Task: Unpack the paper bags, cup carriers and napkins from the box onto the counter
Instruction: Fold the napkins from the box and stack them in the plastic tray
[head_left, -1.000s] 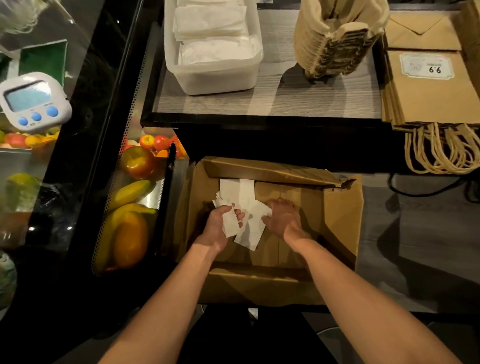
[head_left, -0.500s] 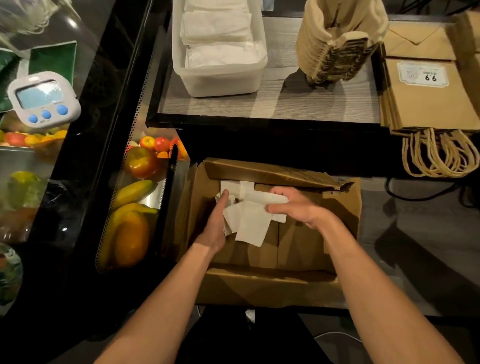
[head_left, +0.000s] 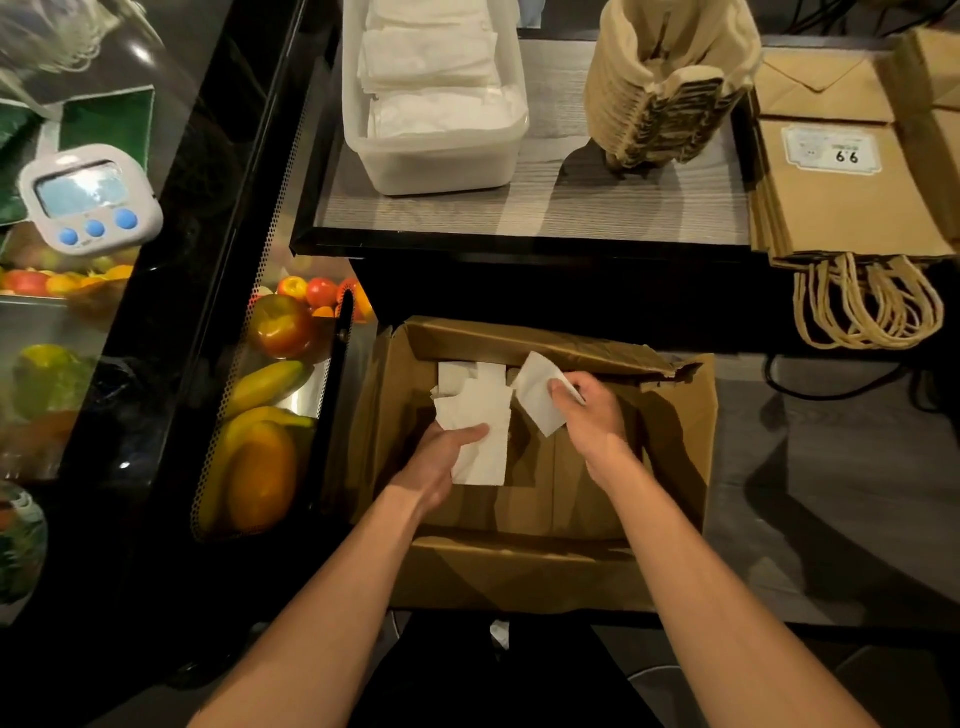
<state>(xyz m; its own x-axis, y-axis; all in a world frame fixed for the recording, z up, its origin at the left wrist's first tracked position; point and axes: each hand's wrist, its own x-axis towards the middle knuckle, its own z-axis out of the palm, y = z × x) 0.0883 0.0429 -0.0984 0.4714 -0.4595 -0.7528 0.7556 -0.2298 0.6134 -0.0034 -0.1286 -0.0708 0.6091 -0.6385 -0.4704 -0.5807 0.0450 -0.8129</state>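
Open cardboard box (head_left: 524, 571) sits below the counter's (head_left: 571, 208) front edge. Inside, left hand (head_left: 441, 462) grips a napkin stack (head_left: 480, 415), long axis toward the counter. Right hand (head_left: 589, 410) pinches a single napkin (head_left: 537, 397), tilted diagonally.

Your grey wood-grain surface (head_left: 597, 208) carries a clear napkin tub (head_left: 441, 161), stacked cup carriers (head_left: 670, 119) and flat paper bags (head_left: 852, 208).
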